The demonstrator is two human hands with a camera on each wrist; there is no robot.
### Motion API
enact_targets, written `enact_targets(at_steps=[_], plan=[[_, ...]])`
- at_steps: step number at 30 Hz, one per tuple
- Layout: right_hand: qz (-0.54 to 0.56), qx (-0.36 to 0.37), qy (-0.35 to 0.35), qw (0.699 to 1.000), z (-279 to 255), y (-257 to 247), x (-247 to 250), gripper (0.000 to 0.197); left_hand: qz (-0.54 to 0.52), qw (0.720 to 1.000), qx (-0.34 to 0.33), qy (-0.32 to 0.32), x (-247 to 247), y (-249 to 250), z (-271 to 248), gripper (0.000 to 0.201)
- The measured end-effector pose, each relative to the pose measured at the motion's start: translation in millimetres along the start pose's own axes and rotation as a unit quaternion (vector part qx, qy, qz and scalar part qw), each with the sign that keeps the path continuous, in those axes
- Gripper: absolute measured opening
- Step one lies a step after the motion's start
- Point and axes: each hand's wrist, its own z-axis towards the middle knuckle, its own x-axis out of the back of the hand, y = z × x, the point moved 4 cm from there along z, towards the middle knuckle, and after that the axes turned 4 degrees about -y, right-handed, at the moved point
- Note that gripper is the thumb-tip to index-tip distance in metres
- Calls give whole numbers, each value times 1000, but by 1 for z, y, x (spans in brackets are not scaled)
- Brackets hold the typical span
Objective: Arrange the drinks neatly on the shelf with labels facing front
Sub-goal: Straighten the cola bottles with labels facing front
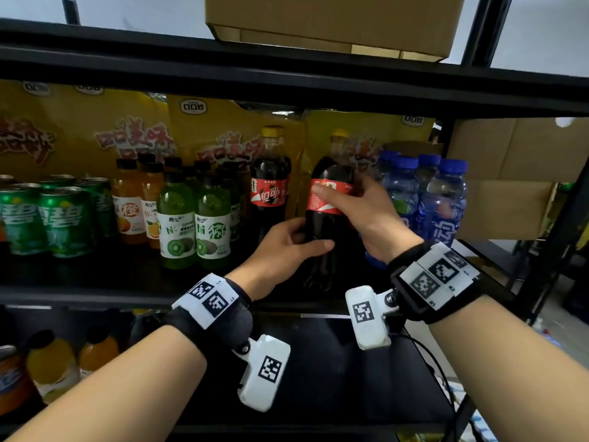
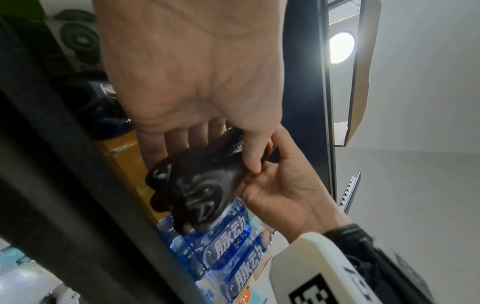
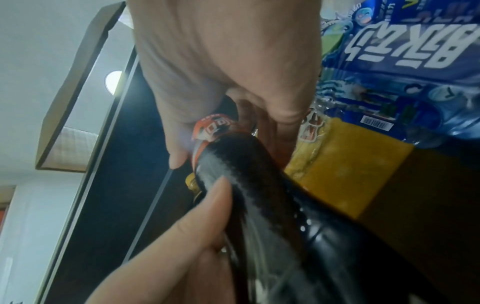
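Far to my left on the shelf (image 1: 95, 290) stand the green cans (image 1: 60, 218), then the orange juice bottles (image 1: 130, 202), then the kiwi drink bottles (image 1: 194, 224) with their white labels toward me. Just right of those, one cola bottle (image 1: 269, 186) stands upright further back, its red label facing front, against the yellow snack bags (image 1: 105, 135) that line the rear. Next comes the cola bottle I am holding (image 1: 328, 218), yellow-capped, between that first cola and the blue drinks. My left hand (image 1: 287, 247) curls round its dark lower body, thumb across the front and fingers (image 2: 153, 152) behind; the left wrist view shows the ribbed base of the bottle hanging free of the shelf board. My right hand (image 1: 366, 212) wraps the red label band higher up, thumb laid over the front of it, the other fingers round the back. In the right wrist view the label (image 3: 215, 127) shows only partly, pinned between thumb and palm. Right of my hands stand the blue drink bottles (image 1: 433, 199), close together, touching my right wrist. A cardboard box (image 1: 334, 23) sits on the shelf above.
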Motion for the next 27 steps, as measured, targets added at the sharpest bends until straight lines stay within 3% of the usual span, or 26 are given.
enact_targets(at_steps=[5, 9, 12, 17, 20, 23, 27], plan=[[-22, -13, -8, 1000, -5, 7, -3, 80, 14, 999, -8, 44, 2, -3, -5, 49], [22, -9, 5, 1000, -7, 7, -3, 82, -31, 998, 61, -3, 2, -4, -6, 49], [16, -9, 5, 1000, -9, 10, -3, 77, -12, 999, 40, 0, 0, -3, -4, 34], [-79, 10, -5, 997, -11, 12, -2, 111, 20, 997, -21, 65, -2, -4, -5, 40], [-81, 15, 10, 997, -12, 13, -3, 110, 30, 999, 14, 20, -4, -7, -5, 42], [-46, 12, 14, 999, -16, 17, -4, 103, -4, 999, 48, -1, -2, -7, -6, 68], [-32, 16, -1, 999, -14, 22, -4, 73, 50, 998, 21, 34, 3, -3, -8, 65]])
